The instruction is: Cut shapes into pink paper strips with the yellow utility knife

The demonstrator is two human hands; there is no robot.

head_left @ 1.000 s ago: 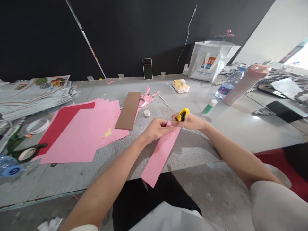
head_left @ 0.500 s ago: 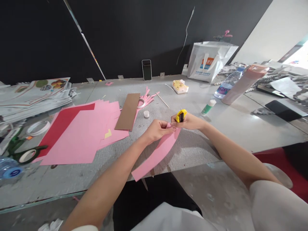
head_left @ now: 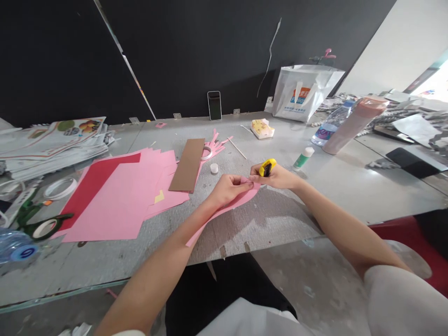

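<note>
Here, pink strip [head_left: 241,199] above a grey table [head_left: 280,217], black wall [head_left: 168,56] behind.

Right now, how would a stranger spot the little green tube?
On the gray table, look between the right hand and the tall pink-lidded tumbler. The little tube there has a green body and one white end; both tumbler and clear bottle are far larger.

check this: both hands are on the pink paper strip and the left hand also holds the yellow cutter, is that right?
Not quite: the head view shows the yellow cutter in the right hand, not the left hand. Both hands are on the pink paper strip.
</note>
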